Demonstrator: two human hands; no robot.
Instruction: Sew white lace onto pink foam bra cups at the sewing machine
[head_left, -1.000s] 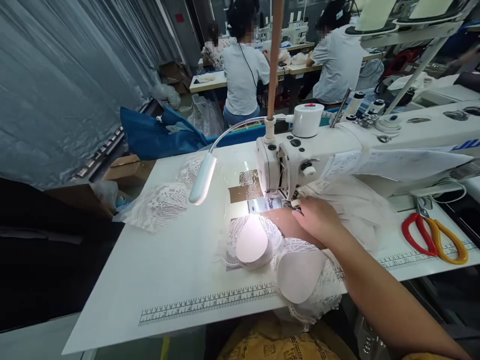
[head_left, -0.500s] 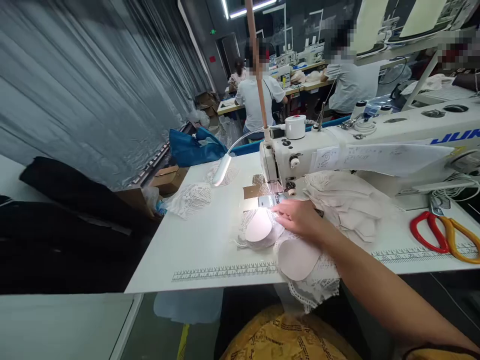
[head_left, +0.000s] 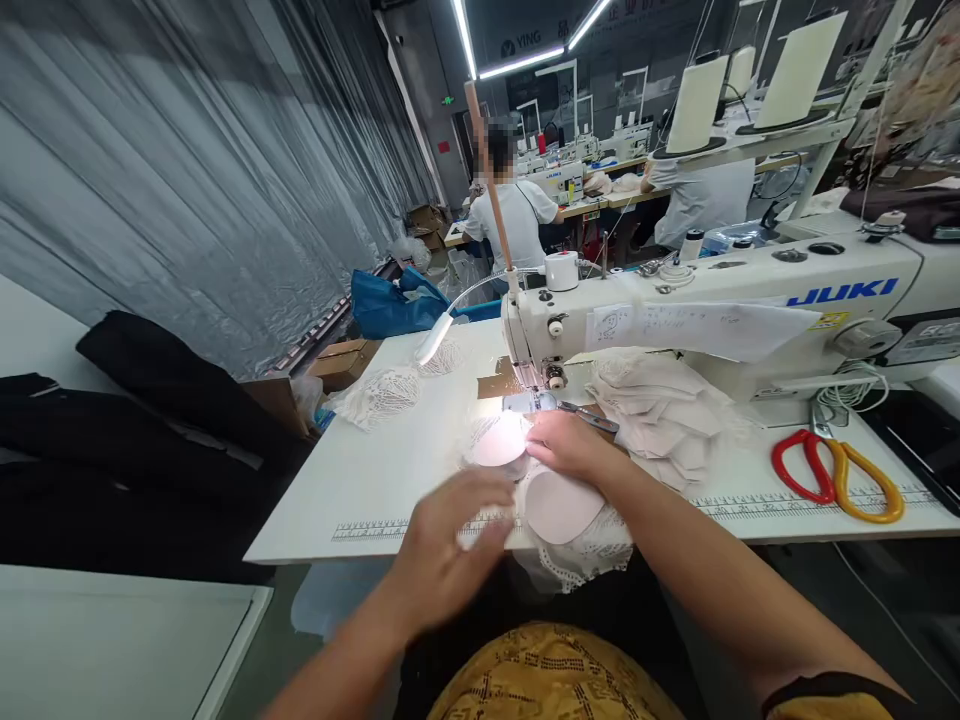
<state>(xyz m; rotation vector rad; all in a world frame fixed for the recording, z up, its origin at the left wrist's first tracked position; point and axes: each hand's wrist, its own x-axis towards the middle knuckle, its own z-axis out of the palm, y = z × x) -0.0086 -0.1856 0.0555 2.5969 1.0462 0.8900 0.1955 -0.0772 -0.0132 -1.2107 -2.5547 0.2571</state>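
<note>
My right hand (head_left: pixel 566 445) is at the sewing machine (head_left: pixel 532 340), its closed fingers on the right edge of a pale bra cup (head_left: pixel 501 443) with lace around it, just in front of the presser foot. My left hand (head_left: pixel 454 545), blurred, hovers over the table's front edge with thumb and fingers apart and nothing between them. Between my arms a second bra cup (head_left: pixel 564 507) lies on the table, its lace trim (head_left: pixel 574 568) hanging over the edge. Thread snips (head_left: pixel 589 415) lie beside my right hand, partly hidden by it.
A pile of pale cut pieces (head_left: pixel 656 410) lies under the machine arm. Red-and-yellow-handled scissors (head_left: pixel 836 475) rest to the right. Lace pieces (head_left: pixel 386 395) and a lamp (head_left: pixel 435 338) are at the left. A person (head_left: pixel 514 225) sits beyond the table.
My left hand has come into view from below, reaching toward the cups. My right hand stays at the cup by the needle. The view has shifted somewhat to the right.
</note>
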